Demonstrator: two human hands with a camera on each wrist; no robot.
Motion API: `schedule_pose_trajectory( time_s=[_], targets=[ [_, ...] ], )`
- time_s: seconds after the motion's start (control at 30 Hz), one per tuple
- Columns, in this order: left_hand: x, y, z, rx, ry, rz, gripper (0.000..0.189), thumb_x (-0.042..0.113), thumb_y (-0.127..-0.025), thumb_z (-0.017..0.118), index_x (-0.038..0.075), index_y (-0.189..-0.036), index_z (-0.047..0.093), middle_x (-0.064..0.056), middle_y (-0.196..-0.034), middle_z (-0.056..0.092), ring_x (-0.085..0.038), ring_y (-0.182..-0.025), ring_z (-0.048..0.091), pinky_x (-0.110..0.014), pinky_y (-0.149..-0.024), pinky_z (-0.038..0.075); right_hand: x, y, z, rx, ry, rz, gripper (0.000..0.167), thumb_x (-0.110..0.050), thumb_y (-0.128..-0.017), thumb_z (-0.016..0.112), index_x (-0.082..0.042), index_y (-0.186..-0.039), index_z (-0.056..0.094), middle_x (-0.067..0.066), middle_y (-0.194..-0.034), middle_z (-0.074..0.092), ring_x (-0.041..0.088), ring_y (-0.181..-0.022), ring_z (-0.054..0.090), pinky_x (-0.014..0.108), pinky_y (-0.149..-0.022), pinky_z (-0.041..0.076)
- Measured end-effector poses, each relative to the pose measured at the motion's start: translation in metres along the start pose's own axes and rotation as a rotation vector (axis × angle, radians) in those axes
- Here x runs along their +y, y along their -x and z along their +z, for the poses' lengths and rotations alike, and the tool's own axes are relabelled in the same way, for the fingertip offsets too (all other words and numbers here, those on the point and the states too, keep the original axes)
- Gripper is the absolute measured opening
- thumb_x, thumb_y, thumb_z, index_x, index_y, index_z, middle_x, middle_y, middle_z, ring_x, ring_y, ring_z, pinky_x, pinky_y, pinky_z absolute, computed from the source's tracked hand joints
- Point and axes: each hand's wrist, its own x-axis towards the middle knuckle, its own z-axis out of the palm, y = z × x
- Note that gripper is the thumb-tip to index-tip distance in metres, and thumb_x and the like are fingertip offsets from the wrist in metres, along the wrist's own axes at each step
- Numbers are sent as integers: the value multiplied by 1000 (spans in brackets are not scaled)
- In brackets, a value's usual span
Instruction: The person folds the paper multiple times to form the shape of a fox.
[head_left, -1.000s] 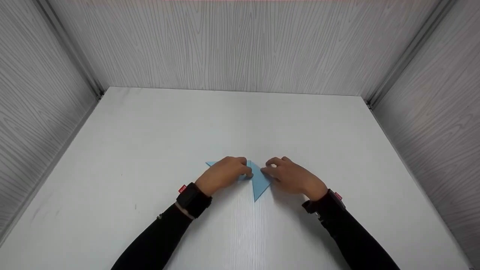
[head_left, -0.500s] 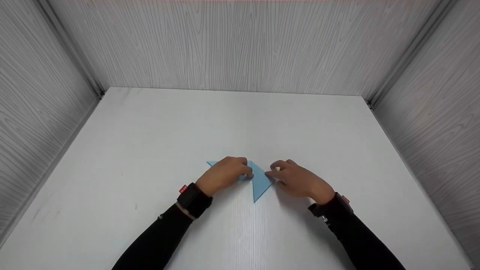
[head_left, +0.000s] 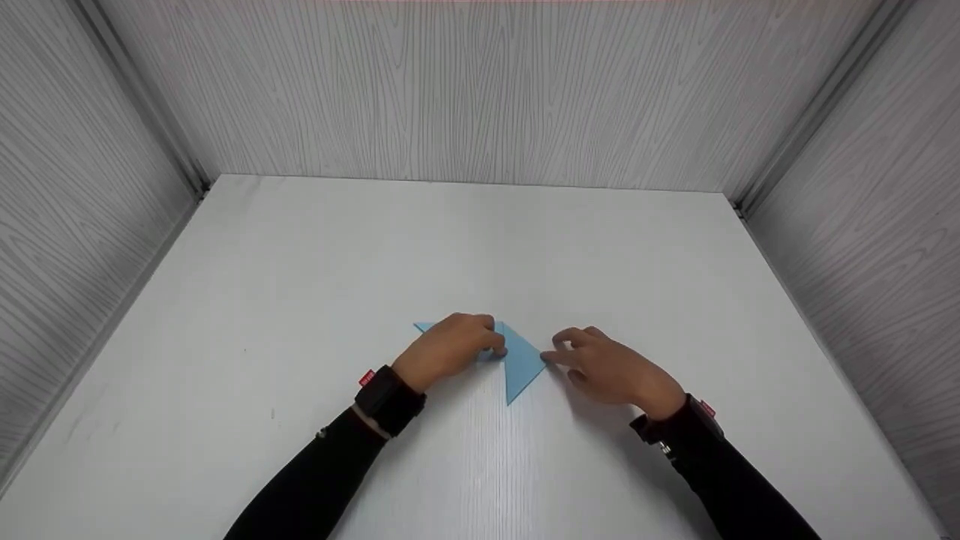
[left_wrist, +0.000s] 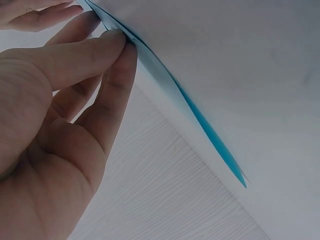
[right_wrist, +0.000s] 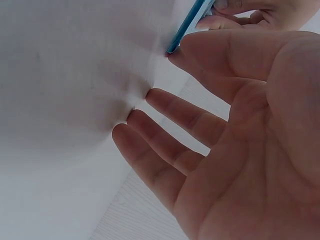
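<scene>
Blue paper (head_left: 523,364), one folded piece, lies on one white table (head_left: 450,255), just near of the table's middle. Two hands work at it, a left hand (head_left: 450,345) and a right hand (head_left: 611,369). Two black wristbands (head_left: 390,401) circle the wrists, each with a small red tag, so two red tags (head_left: 366,377) in all; two black sleeves (head_left: 307,472) run toward the near edge. Three wood-grained walls (head_left: 450,90) stand around the table: left, far and right.

The head view shows the paper's flat triangular part pointing near and a thin tip sticking out left of the left hand; the hand covers what lies between. The left wrist view adds the paper's edge, where layers part slightly and taper to a narrow, brighter blue point. The right wrist view alone shows three fingers (right_wrist: 182,111) of the right hand spread and stretched, their tips at the tabletop.

The left hand's fingers are bent, with thumb and fingertips against the paper left of the triangular part; whether they pinch it or only press, I cannot tell. The right hand is loosely extended, one fingertip touching the paper's right corner, with the rest of the hand to the right of it.
</scene>
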Motion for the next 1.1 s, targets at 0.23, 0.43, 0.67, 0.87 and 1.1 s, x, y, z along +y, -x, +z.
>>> schedule_pose_trajectory(
  time_s=[0.23,0.43,0.67,0.87,1.1],
  targets=[
    [0,-1,0,-20,25,-8,39,-19,-91,68,8,-115,82,-12,-103,74,-21,-94,72,-32,-86,60,2,8,0,15,17,-18,48,9,-97,63,-12,-140,70,21,-140,60,42,-123,58,50,-96,58],
    [1,-2,1,-23,1,-19,40,-18,-91,69,11,-115,83,-9,-103,74,-16,-93,70,-29,-87,59,1,14,3,43,20,-22,50,10,-97,61,-13,-140,70,22,-140,61,43,-123,59,50,-95,59],
    [1,-2,0,-32,5,-39,42,-19,-90,71,11,-116,83,-9,-104,74,-17,-94,69,-30,-89,59,-3,18,2,39,39,-8,48,9,-98,63,-14,-139,72,22,-142,61,43,-125,59,50,-96,59],
    [2,-1,-2,-28,22,-29,41,-18,-90,71,11,-115,83,-9,-105,74,-19,-98,71,-30,-89,59,0,19,-4,4,5,-21,48,10,-97,62,-12,-140,70,23,-143,60,44,-126,59,51,-97,58],
    [3,-3,-3,-35,31,-23,39,-17,-92,70,11,-115,84,-10,-104,74,-19,-99,71,-31,-90,59,1,2,-14,-13,-77,-5,50,0,-102,63,-5,-152,58,19,-148,58,40,-131,59,53,-105,53]
  ],
)
